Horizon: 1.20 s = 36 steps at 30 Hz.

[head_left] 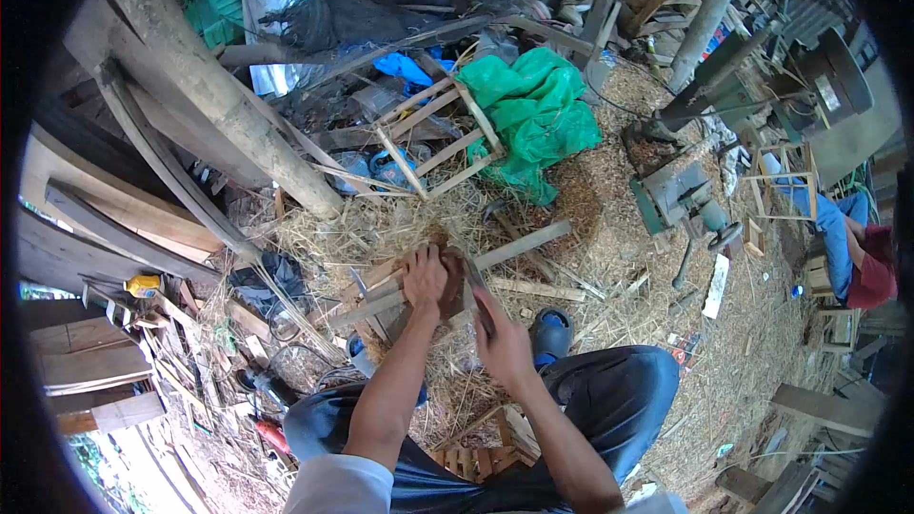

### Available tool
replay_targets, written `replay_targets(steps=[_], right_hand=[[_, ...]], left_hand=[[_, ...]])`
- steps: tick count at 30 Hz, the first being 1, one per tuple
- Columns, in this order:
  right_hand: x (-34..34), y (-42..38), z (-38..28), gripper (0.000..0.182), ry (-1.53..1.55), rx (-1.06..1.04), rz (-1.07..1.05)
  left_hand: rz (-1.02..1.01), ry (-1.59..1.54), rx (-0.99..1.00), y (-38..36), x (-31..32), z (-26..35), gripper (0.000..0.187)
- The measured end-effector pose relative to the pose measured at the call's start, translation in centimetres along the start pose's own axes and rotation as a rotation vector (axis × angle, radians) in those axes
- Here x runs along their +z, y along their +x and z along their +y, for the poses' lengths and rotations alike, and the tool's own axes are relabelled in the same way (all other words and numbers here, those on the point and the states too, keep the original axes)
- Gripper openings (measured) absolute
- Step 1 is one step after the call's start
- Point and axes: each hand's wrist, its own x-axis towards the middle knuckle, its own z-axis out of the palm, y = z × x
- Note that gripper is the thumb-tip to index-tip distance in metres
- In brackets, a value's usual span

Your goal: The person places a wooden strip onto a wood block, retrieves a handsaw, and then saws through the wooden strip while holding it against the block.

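My left hand [424,274] presses down on a piece of wood, its fingers bent over the top; the palm side is hidden. A long pale wooden strip [522,246] runs crosswise beneath it. My right hand [505,354] is closed around the reddish handle of a hand tool [484,309]. The tool's dark, flat-looking end reaches up close to my left hand, and its exact kind is hard to make out. Beyond the strip lies a hammer [495,212] among the straw.
A wooden frame [443,138] and green plastic sheet [533,109] lie ahead. A green metal machine [671,195] stands to the right, with a seated person [847,247] farther off. A wooden post [224,105] leans at left. Straw and shavings cover the ground.
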Motion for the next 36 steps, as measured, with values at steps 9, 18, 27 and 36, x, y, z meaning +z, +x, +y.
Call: replay_targets(steps=[9,18,27,36], right_hand=[[-6.3,-9.0,-5.6,0.04,0.018,0.142,-0.022],[-1.7,-2.5,-2.0,0.041,-0.033,0.013,0.01],[0.0,-0.1,-0.8,0.044,-0.057,0.031,0.007],[-4.5,-8.1,-4.3,0.046,0.046,0.062,-0.007]], left_hand=[[0.067,0.083,0.008,0.0,-1.4,1.0,0.036],[0.112,0.104,0.058,0.0,0.3,-0.2,0.037],[-0.077,0.07,-0.01,-0.1,-0.7,0.4,0.036],[0.045,0.115,0.0,0.1,-2.2,1.2,0.036]])
